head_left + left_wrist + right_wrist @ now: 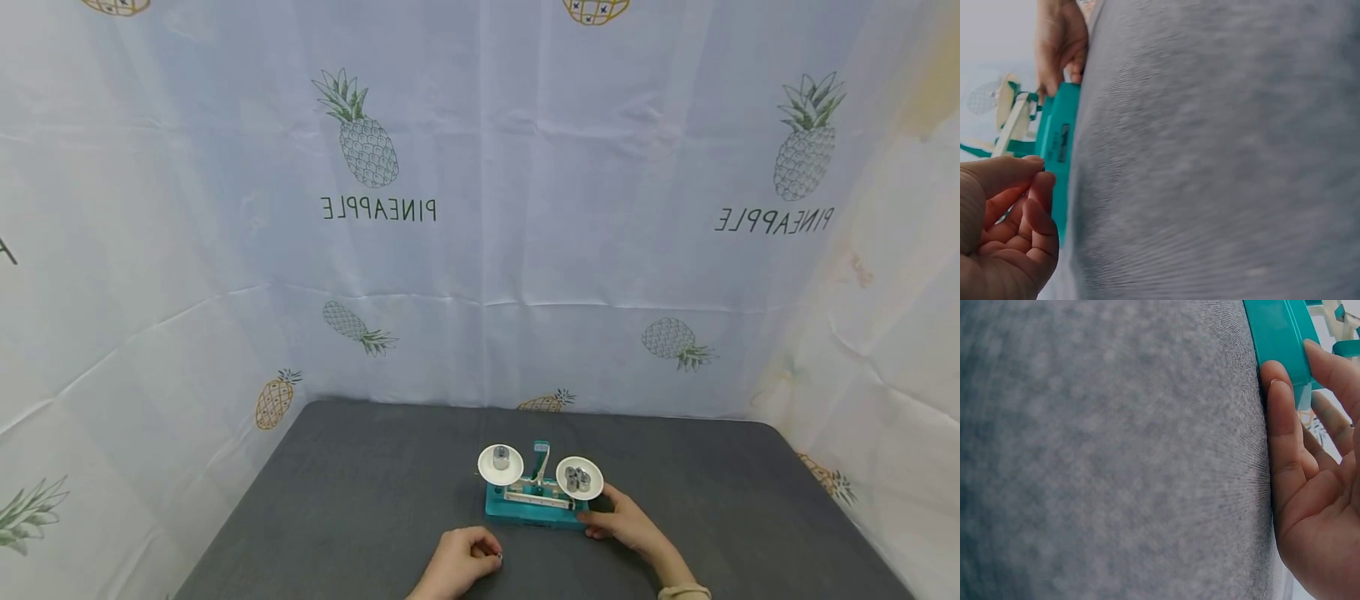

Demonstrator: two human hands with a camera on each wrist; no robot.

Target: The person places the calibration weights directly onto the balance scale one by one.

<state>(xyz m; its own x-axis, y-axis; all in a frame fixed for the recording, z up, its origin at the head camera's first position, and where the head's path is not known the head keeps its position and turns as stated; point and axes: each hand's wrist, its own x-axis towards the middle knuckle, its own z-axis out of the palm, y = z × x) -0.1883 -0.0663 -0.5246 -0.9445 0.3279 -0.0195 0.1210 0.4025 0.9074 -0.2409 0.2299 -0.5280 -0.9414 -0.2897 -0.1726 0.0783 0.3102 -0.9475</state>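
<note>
A teal balance scale (536, 517) with two white pans stands on the dark table. Its left pan (489, 475) bears one metal weight (501, 456); several metal weights (573, 482) stand together in the right pan (592, 467). My right hand (626, 523) grips the right end of the base, thumb on its upper edge and fingertips low on its side in the right wrist view. In front of the scale, my left hand (461, 560) pinches a tiny silvery piece (500, 556) between thumb and fingertip; the fingers hide most of it.
The grey table (360, 492) reaches back to a pale cloth curtain (525, 250) printed with pineapples. More of this cloth hangs along the left and right sides. A beige sleeve cuff (684, 592) shows at the right forearm.
</note>
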